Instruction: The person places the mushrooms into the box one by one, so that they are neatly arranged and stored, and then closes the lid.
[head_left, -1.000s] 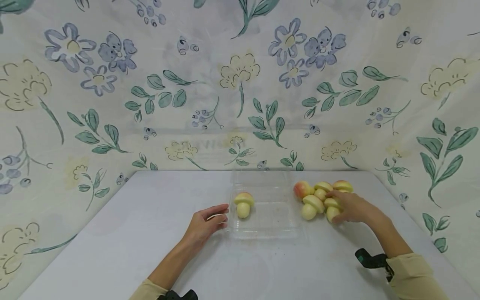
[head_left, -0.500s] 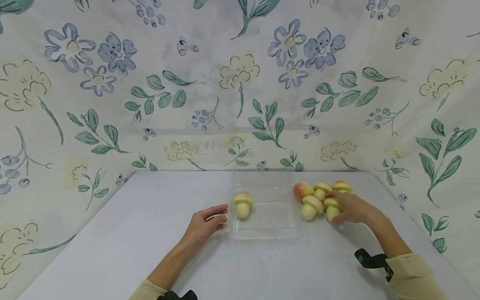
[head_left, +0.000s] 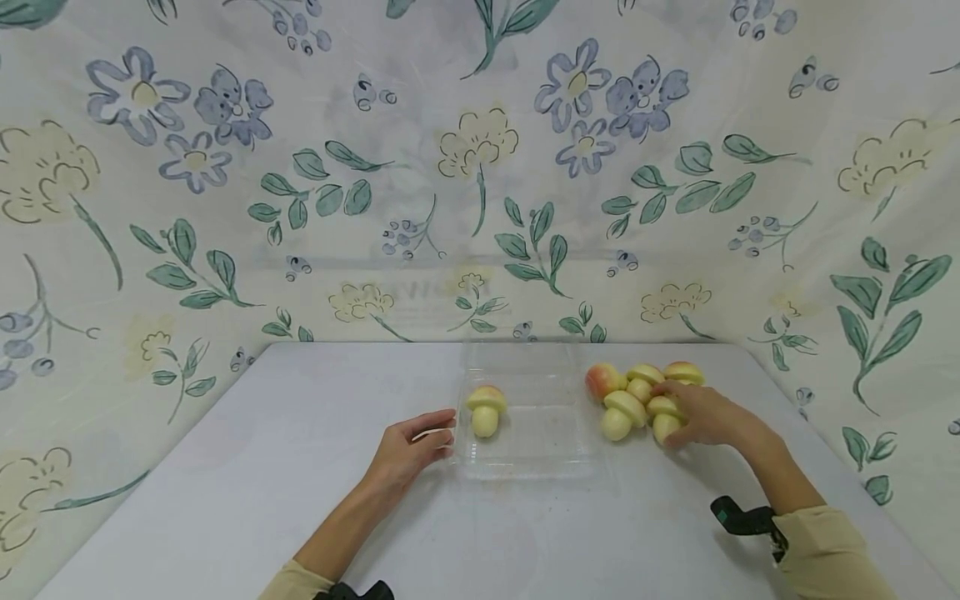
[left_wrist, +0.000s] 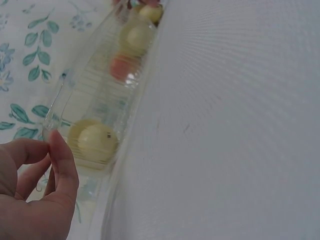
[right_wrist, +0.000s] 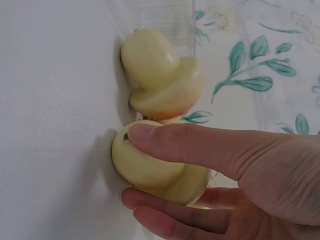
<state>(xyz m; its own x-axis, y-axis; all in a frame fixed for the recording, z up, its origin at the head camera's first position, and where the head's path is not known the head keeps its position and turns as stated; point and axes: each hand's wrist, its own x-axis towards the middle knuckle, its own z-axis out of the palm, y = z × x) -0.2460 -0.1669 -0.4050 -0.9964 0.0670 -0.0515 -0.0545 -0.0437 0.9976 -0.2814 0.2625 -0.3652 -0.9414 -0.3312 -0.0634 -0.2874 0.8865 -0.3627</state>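
A clear plastic container (head_left: 536, 429) lies on the white table, with one yellow mushroom-shaped piece (head_left: 486, 411) with a reddish cap top inside its left part. My left hand (head_left: 408, 450) is at the container's left side; in the left wrist view, the thumb and a finger (left_wrist: 62, 160) pinch its rim. Right of the container, several similar mushroom-shaped pieces (head_left: 622, 415) lie close together. My right hand (head_left: 708, 414) grips the front right mushroom-shaped piece (head_left: 664, 425). In the right wrist view, its thumb (right_wrist: 175, 145) lies over the stem and other fingers are around the cap.
The white table (head_left: 300, 417) ends at a floral cloth (head_left: 420, 208) hanging behind it. A piece with a red and yellow surface (head_left: 603, 381) lies at the left of the group, close to the container's right side. Dark straps with camera mounts (head_left: 742, 518) are on both wrists.
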